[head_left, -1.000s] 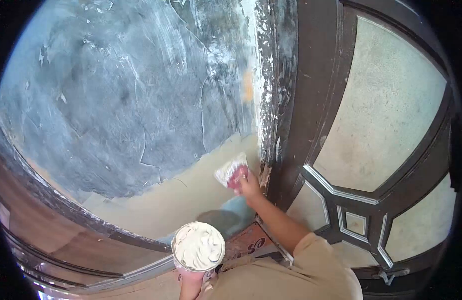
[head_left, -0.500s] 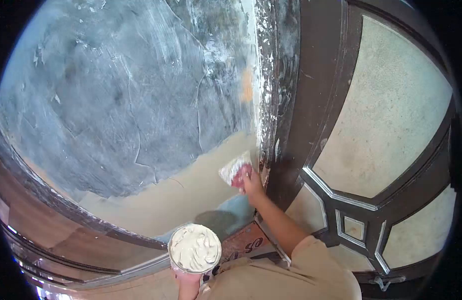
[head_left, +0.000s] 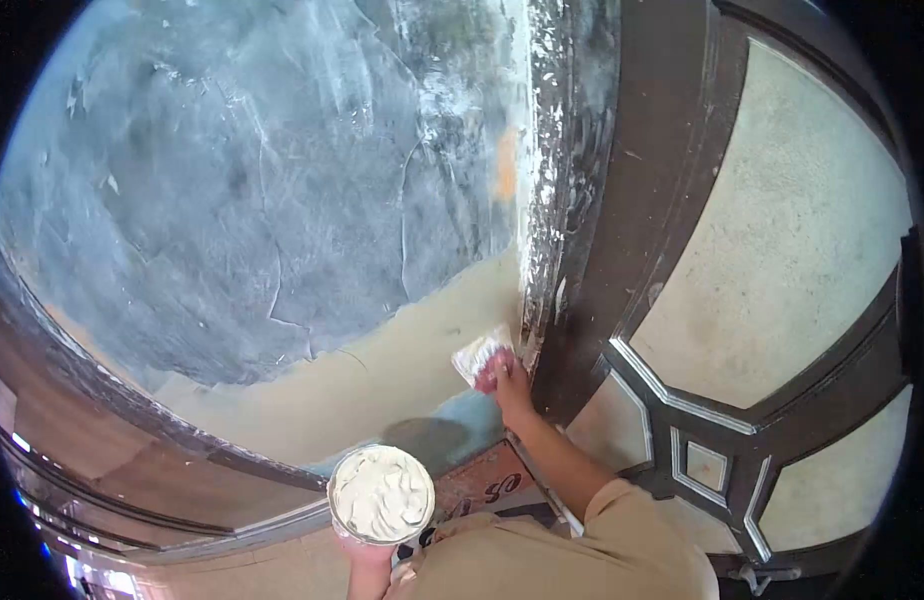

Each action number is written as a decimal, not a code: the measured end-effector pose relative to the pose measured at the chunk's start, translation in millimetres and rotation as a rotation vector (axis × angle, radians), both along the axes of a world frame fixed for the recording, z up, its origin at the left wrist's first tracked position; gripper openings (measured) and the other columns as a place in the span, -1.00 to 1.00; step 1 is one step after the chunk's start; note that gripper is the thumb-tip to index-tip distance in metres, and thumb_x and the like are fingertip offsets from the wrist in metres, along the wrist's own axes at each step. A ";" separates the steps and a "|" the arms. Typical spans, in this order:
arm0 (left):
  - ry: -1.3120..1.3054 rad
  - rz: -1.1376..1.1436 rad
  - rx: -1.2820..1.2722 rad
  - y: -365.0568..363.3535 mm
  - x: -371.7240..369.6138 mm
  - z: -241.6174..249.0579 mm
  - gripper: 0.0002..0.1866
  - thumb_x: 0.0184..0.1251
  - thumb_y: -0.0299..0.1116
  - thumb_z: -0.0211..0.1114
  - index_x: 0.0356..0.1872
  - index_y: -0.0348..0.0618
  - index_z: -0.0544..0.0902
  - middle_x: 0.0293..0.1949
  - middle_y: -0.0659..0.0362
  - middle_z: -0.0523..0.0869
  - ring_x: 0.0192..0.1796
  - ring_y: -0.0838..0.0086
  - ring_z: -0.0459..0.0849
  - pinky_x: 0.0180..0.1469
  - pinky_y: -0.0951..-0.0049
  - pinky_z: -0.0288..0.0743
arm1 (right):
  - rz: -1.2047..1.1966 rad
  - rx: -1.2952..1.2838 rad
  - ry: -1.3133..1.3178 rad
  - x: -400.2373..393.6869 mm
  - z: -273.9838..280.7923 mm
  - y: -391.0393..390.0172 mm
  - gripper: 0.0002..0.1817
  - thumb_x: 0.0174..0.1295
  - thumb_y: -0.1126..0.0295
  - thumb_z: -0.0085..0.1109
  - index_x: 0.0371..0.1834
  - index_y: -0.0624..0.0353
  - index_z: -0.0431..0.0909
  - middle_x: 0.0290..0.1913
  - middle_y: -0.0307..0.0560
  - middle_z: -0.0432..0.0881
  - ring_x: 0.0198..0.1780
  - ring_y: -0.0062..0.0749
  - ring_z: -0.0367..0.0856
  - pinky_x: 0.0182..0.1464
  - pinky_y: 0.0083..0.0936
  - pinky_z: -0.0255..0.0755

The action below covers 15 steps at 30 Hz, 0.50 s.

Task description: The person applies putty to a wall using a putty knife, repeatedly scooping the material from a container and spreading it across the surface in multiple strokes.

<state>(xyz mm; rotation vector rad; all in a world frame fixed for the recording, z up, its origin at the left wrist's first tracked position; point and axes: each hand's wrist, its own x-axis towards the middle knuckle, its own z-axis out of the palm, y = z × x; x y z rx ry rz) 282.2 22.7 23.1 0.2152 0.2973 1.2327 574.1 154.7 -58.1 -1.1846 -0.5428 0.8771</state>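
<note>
Low against the dark door frame (head_left: 582, 230), my right hand (head_left: 509, 380) is closed around the red handle of a putty scraper (head_left: 482, 352), its pale, putty-smeared blade laid flat on the wall (head_left: 232, 200) just left of the frame's chipped white edge. The blade sits at the right end of a tan band of fresh filler (head_left: 382, 380), with bare grey-blue plaster above it and a small unfilled blue patch below, nearer the foot of the frame.

From the head view, my left hand (head_left: 367, 560) cups a round tub of putty (head_left: 380, 494) from beneath, well left of and below the frame, fingers wrapped under the base; I cannot see how tightly. The tub is heaped with cream-white paste and looks fairly weighty for its size, so I judge it wants support under the bottom, not a pinch at the rim. The paste itself appears soft and sticky, likely to slump or smear if tipped.

The scraper reads as light, with a thin blade that should flex under pressure; the handle is the place to grip, since the blade is slick with filler. Right of the frame, the door's frosted glass panels (head_left: 782, 250) look fragile and are best kept clear of the blade's corner.
</note>
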 end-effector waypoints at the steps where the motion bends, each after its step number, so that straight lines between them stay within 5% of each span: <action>1: 0.115 0.002 0.169 -1.9 2.0 3.2 -0.36 0.48 0.04 -0.14 0.43 -0.14 0.23 0.43 0.00 0.28 0.43 0.07 0.28 0.46 -0.05 0.15 | 0.010 0.001 -0.001 0.4 1.3 -4.8 -0.69 0.46 0.10 0.00 -0.04 0.13 0.45 -0.34 -0.31 0.47 -0.37 -0.69 0.45 -0.31 -0.65 0.40; 2: 0.234 0.003 0.341 -1.7 3.6 7.6 -0.37 0.48 0.03 -0.14 0.43 -0.15 0.23 0.43 0.00 0.27 0.43 0.07 0.28 0.45 -0.04 0.15 | 0.086 0.113 0.072 2.3 5.7 -8.8 -0.71 0.45 0.13 0.02 -0.06 0.14 0.44 -0.34 -0.31 0.47 -0.37 -0.68 0.45 -0.32 -0.63 0.41; 4: 0.117 0.003 0.189 -1.0 -1.0 4.7 -0.37 0.49 0.02 -0.15 0.43 -0.16 0.22 0.44 0.00 0.27 0.44 0.06 0.27 0.46 -0.04 0.15 | 0.158 0.212 0.158 0.6 23.2 -14.2 -0.72 0.44 0.15 0.04 -0.07 0.14 0.44 -0.34 -0.32 0.47 -0.38 -0.68 0.46 -0.32 -0.62 0.42; 5: -0.010 -0.002 0.037 -2.3 -1.9 2.0 -0.37 0.50 0.01 -0.16 0.43 -0.17 0.22 0.44 0.00 0.26 0.44 0.06 0.27 0.46 -0.04 0.15 | 0.134 0.215 0.044 5.6 49.8 -6.1 -0.73 0.44 0.17 0.05 -0.08 0.16 0.44 -0.34 -0.32 0.47 -0.38 -0.67 0.46 -0.32 -0.61 0.43; 9: 0.146 0.052 0.098 0.5 7.4 6.7 -0.37 0.49 0.03 -0.15 0.41 -0.19 0.24 0.44 0.00 0.27 0.44 0.08 0.28 0.46 0.00 0.16 | 0.041 0.175 -0.183 -4.9 126.0 11.5 -0.75 0.43 0.17 0.07 -0.12 0.15 0.43 -0.37 -0.30 0.47 -0.38 -0.62 0.47 -0.31 -0.56 0.45; 10: 0.150 0.055 0.093 0.8 10.5 11.6 -0.37 0.49 0.03 -0.15 0.41 -0.19 0.24 0.44 0.00 0.27 0.44 0.08 0.28 0.46 0.00 0.16 | 0.044 0.171 -0.179 -5.3 107.3 18.0 -0.75 0.43 0.17 0.07 -0.12 0.15 0.43 -0.37 -0.30 0.47 -0.38 -0.62 0.47 -0.31 -0.56 0.45; 12: -0.043 -0.023 0.003 2.4 13.0 17.1 -0.36 0.48 0.03 -0.15 0.42 -0.19 0.24 0.44 -0.01 0.27 0.44 0.10 0.28 0.46 0.01 0.17 | -0.047 0.192 -0.487 -10.5 37.5 36.5 -0.61 0.39 0.16 0.10 0.04 0.29 0.45 -0.18 0.02 0.62 -0.23 -0.31 0.60 -0.12 -0.31 0.51; 15: 0.140 -0.014 0.070 -1.3 -0.9 -1.5 -0.33 0.46 0.11 -0.16 0.42 -0.12 0.25 0.44 0.02 0.28 0.43 0.07 0.30 0.48 -0.04 0.09 | -0.027 -0.201 -0.537 -29.3 -56.1 -5.3 -0.65 0.37 0.24 0.10 0.06 0.27 0.47 -0.09 0.04 0.63 -0.08 -0.29 0.61 0.01 -0.31 0.46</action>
